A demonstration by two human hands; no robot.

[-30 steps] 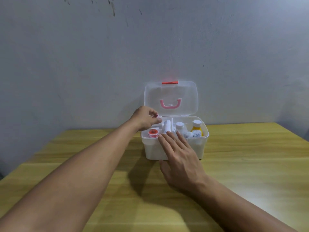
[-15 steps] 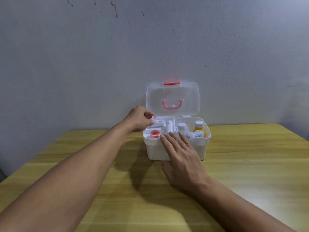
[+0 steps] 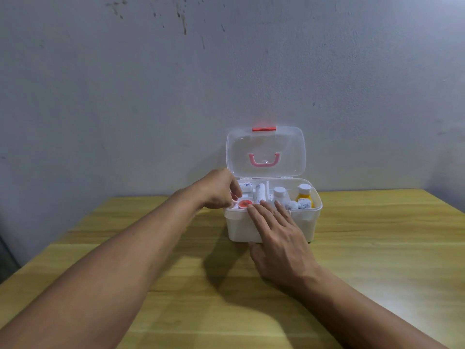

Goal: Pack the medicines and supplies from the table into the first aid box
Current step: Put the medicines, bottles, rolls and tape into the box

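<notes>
A white first aid box [image 3: 305, 222] stands on the wooden table [image 3: 377, 248], its clear lid [image 3: 289, 147] upright against the wall. Inside I see a red-centred tape roll [image 3: 245, 204], a bandage roll [image 3: 260, 193], a small white box [image 3: 246, 185], a white bottle [image 3: 279, 193], a yellow bottle [image 3: 304, 196] and wrapped white balls [image 3: 298, 204]. My left hand [image 3: 220, 190] hovers at the box's left rim, fingers curled with nothing visible in them. My right hand [image 3: 279, 238] lies flat against the box's front, fingers spread over the rim.
A grey wall [image 3: 151, 96] rises right behind the box. The table's left edge [image 3: 37, 255] runs diagonally toward me. No loose supplies are visible on the tabletop.
My left hand has drawn back from over the tray's rear left to the box's left rim and dropped slightly. My right hand stays against the front.
</notes>
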